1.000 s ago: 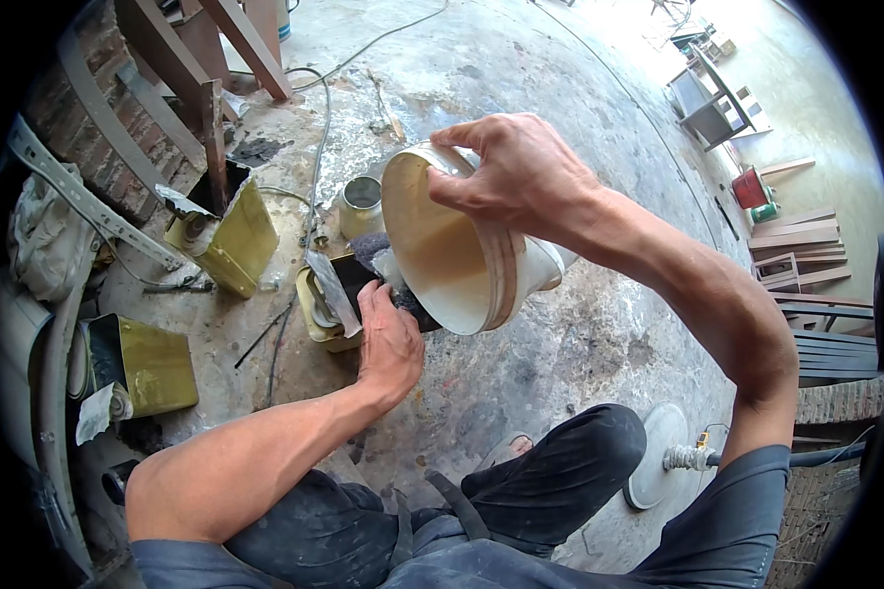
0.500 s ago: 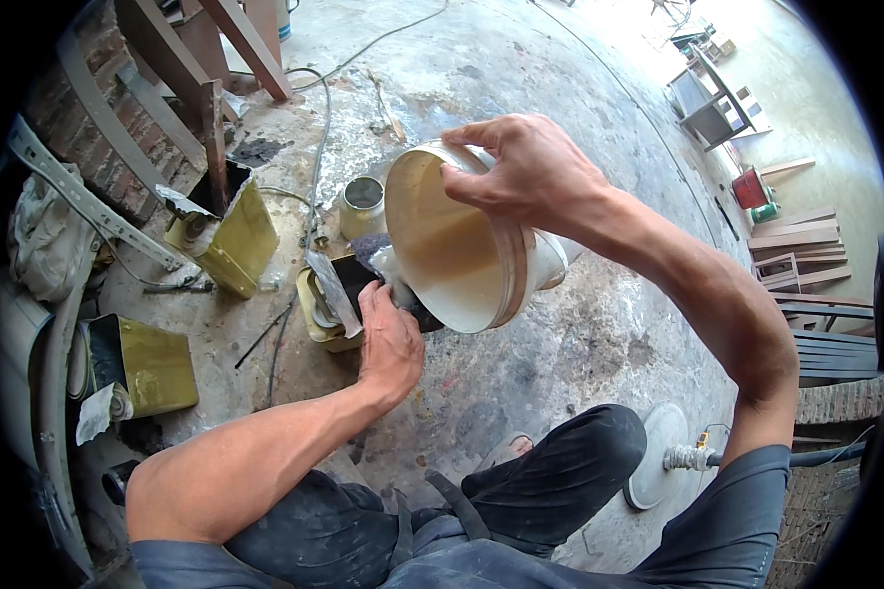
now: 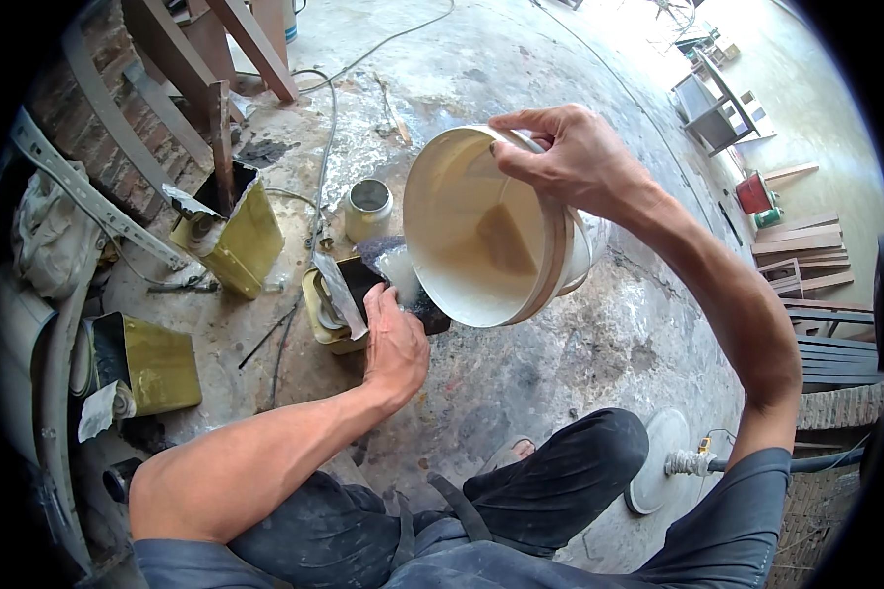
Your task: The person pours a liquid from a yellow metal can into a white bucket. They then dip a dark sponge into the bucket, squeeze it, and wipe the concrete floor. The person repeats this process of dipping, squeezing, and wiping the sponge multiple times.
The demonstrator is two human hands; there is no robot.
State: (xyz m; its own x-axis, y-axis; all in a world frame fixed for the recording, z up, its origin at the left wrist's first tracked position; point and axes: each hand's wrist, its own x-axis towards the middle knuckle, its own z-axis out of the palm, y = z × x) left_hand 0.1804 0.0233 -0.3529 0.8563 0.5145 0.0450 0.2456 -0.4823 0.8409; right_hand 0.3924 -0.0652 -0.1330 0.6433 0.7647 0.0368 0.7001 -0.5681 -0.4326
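Observation:
My right hand [image 3: 565, 157] grips the upper rim of a white plastic bucket [image 3: 568, 250], thumb inside and fingers outside. The bucket is tipped on its side, its mouth facing left; cream-coloured liquid [image 3: 506, 240] coats the inner wall. Beneath its lower left lip stands a yellowish metal tin [image 3: 326, 312] with its top cut and a flap bent up. My left hand [image 3: 395, 339] is closed at the tin's opening, fingers curled on a dark, mesh-like cloth [image 3: 428, 312] with a white and purplish-grey part. What exactly the fingertips pinch is partly hidden.
A small round metal can [image 3: 369, 209] stands beyond the tin. Two more cut yellow tins, one upright [image 3: 228, 240] and one lying [image 3: 157, 365], are at left. A hose [image 3: 326, 147] crosses the floor. Brown wooden pieces [image 3: 250, 44] stand far left; a grey disc [image 3: 658, 461] lies near my knee.
My right hand has moved the bucket a little to the right, and its mouth has turned further toward me. My left hand has stayed almost in place at the tin.

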